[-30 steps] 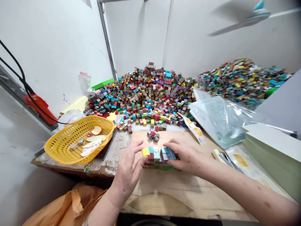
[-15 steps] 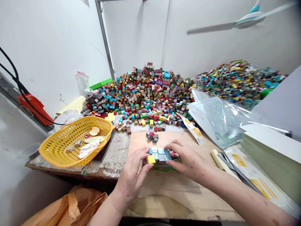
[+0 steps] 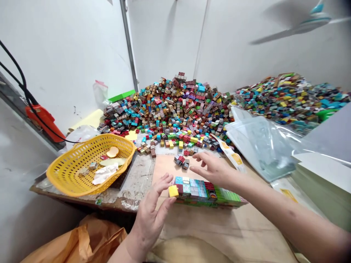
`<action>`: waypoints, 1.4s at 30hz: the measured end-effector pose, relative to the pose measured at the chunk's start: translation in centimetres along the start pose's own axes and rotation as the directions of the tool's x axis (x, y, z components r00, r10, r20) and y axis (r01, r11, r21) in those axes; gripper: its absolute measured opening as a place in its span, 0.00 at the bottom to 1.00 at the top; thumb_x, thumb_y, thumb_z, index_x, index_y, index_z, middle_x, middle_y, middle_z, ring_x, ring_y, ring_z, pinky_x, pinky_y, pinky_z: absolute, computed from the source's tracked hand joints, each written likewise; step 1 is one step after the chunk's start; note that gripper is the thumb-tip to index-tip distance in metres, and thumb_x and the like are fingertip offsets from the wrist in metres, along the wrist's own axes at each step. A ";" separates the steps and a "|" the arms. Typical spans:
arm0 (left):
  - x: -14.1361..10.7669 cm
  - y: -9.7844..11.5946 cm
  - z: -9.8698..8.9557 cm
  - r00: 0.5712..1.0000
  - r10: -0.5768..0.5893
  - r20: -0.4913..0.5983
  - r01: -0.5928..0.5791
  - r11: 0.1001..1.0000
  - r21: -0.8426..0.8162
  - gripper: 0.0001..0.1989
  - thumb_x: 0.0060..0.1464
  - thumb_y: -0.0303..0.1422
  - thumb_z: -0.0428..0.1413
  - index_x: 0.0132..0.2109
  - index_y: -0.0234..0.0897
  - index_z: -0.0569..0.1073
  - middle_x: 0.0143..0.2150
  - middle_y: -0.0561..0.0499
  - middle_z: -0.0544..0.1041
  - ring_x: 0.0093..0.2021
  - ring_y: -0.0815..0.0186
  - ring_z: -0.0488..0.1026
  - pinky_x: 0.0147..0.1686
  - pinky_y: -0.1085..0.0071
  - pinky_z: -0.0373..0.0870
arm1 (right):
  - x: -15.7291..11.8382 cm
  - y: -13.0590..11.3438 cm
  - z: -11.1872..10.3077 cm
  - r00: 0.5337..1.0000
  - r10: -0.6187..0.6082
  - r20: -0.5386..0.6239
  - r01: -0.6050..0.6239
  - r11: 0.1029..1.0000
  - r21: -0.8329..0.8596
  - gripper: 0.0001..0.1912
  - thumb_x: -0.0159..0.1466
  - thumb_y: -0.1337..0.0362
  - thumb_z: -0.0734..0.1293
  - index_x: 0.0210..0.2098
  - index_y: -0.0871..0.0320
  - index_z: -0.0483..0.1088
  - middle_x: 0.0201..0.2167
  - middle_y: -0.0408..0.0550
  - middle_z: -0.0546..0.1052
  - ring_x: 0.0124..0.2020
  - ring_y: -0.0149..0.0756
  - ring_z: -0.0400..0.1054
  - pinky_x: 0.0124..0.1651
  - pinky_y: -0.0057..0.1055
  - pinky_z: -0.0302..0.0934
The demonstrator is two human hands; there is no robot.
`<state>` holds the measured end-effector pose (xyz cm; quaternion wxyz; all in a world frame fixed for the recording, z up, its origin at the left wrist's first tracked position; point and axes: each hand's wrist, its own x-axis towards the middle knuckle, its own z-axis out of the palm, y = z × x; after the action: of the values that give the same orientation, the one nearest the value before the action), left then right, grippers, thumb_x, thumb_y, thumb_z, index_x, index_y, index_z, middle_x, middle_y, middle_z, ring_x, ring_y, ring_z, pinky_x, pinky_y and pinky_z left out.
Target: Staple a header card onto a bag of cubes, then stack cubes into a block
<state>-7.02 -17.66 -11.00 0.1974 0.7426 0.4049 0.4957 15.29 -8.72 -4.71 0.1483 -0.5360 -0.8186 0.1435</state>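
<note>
A bright yellow cube [image 3: 173, 191] sits between the thumb and fingers of my left hand [image 3: 153, 204], at the left end of a row of small printed cubes. The row [image 3: 194, 187] shows light blue, grey and dark red tops, and long green printed blocks [image 3: 229, 196] continue it to the right. My right hand [image 3: 212, 168] hovers above and behind the row, fingers apart, holding nothing. Just left of its fingertips lies a small cluster of dark red and grey cubes [image 3: 181, 161] on the board [image 3: 164, 166].
Behind the board rises a large heap of coloured cubes [image 3: 175, 106], with a second heap [image 3: 285, 95] at the back right. A yellow basket [image 3: 60, 179] with scraps stands at the left. Clear plastic bags [image 3: 265, 142] and a sticker strip [image 3: 230, 153] lie to the right.
My right hand has lifted off the row and moved back toward the loose cluster, uncovering the green blocks. My left hand stays at the row's left end by the yellow cube. The view shifted slightly.
</note>
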 end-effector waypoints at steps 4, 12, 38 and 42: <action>-1.4 -2.1 -1.1 0.980 -0.164 -0.114 0.171 0.983 0.063 0.15 0.58 0.31 0.49 0.52 0.40 0.64 0.54 0.45 0.70 0.55 0.61 0.66 0.53 0.62 0.65 | 5.2 0.9 3.1 0.992 0.080 0.094 -0.070 0.992 -0.109 0.24 0.55 0.45 0.62 0.40 0.57 0.63 0.39 0.52 0.67 0.38 0.40 0.64 0.37 0.32 0.59; -3.4 -7.3 -2.5 0.944 -0.254 -0.213 0.308 0.908 0.283 0.11 0.56 0.36 0.51 0.45 0.37 0.69 0.41 0.46 0.76 0.43 0.61 0.73 0.42 0.64 0.71 | 7.9 1.7 6.4 0.993 0.053 0.105 -0.033 0.982 -0.186 0.18 0.52 0.54 0.65 0.36 0.59 0.61 0.38 0.54 0.66 0.40 0.41 0.62 0.40 0.32 0.58; -3.0 -9.1 -1.7 0.988 -0.056 -0.147 0.138 0.758 0.638 0.15 0.56 0.33 0.51 0.50 0.34 0.66 0.46 0.43 0.73 0.47 0.56 0.68 0.48 0.57 0.64 | 7.0 2.7 5.7 0.971 -0.057 0.232 0.139 0.924 -0.355 0.38 0.59 0.54 0.59 0.64 0.60 0.43 0.65 0.57 0.47 0.61 0.54 0.46 0.57 0.48 0.50; -3.1 -9.1 -1.7 0.987 -0.057 -0.153 0.142 0.756 0.639 0.15 0.56 0.33 0.51 0.50 0.34 0.66 0.46 0.43 0.73 0.47 0.57 0.68 0.48 0.57 0.65 | 7.8 2.4 5.5 0.952 -0.105 0.289 0.194 0.935 -0.297 0.33 0.57 0.53 0.62 0.60 0.56 0.56 0.62 0.59 0.54 0.60 0.60 0.48 0.55 0.52 0.50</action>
<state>-12.84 -14.90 -18.37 -0.0705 0.7102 0.6013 0.3593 12.15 -1.05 -10.03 -0.0427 -0.4642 -0.8821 0.0677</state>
